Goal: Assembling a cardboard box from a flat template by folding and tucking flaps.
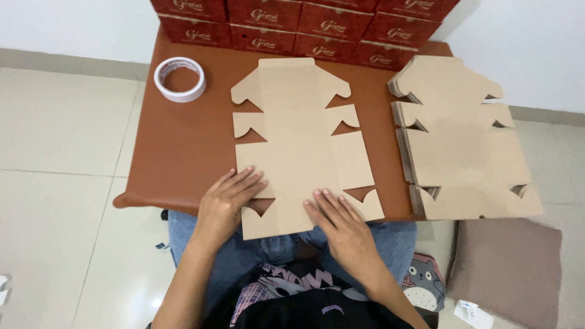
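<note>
A flat die-cut cardboard box blank (301, 140) lies unfolded on the brown table (183, 146), its near end hanging over the front edge. My left hand (228, 198) rests flat on the blank's near left part, fingers spread. My right hand (338, 222) lies flat on the near right part, fingers pointing up and left. Neither hand grips anything.
A stack of several identical cardboard blanks (463, 143) sits at the table's right side. A roll of white tape (180, 79) lies at the back left. Red printed boxes (304, 27) are stacked along the far edge against the wall. A brown cushion (506, 268) lies on the tiled floor at right.
</note>
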